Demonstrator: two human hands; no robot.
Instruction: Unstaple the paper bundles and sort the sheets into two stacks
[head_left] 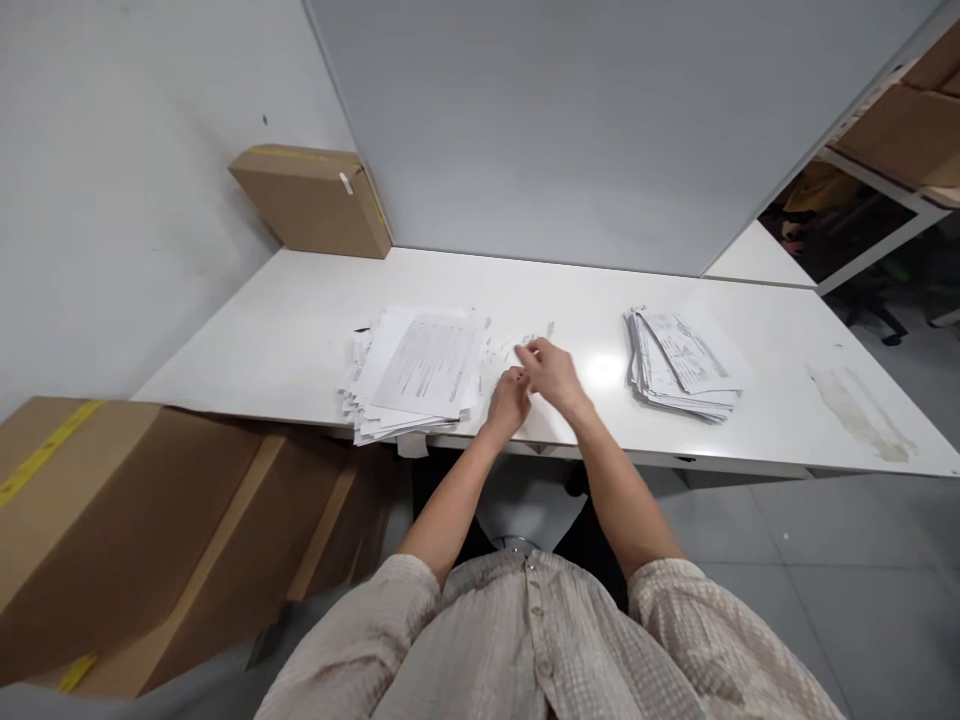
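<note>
My left hand (pixel 510 402) and my right hand (pixel 553 374) meet over the front part of the white desk (pixel 247 345), fingertips close together. The left fingers are curled in. My right hand bends over them with its thumb and fingers drawn together. Whatever lies between the fingers is too small or hidden to make out. Just beyond the hands, small pale scraps (pixel 498 350) are scattered on the desk. A loose stack of printed papers (pixel 429 368) lies left of my hands, its edges uneven. To their right is a second stack of papers (pixel 688 355), slightly fanned.
A closed cardboard box (pixel 322 208) stands at the back left against the wall. Large cardboard boxes (pixel 120 500) rise beside the desk at lower left. A grey panel (pixel 540 130) borders the desk's back. A worn patch (pixel 859 410) marks its right end.
</note>
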